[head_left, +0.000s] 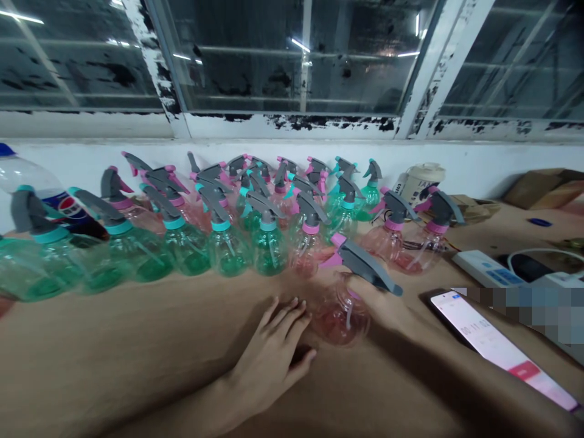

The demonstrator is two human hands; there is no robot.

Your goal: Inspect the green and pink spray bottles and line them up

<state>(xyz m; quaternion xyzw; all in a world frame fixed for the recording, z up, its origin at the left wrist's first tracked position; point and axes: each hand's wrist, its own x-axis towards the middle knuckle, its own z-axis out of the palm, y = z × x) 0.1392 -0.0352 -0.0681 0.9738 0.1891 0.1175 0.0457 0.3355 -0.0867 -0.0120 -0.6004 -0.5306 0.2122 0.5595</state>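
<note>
My right hand (381, 299) is wrapped round the neck of a pink spray bottle (335, 319) with a grey and pink trigger head. The bottle is at the table, its nozzle towards the left; part of its neck is hidden by the hand. Just left of its body, my left hand (276, 344) lies low over the tabletop with fingers stretched and apart, holding nothing. Behind both hands stands a row of green spray bottles (230, 252) with turquoise collars. Another pink spray bottle (306, 252) ends that row, and two more pink spray bottles (417, 252) stand farther right.
More spray bottles crowd back to the white wall below the windows. A cola bottle (75, 213) is at far left, a paper cup (420, 181) at back right. A lit phone (493, 347) and a white power strip (486, 267) lie on the right.
</note>
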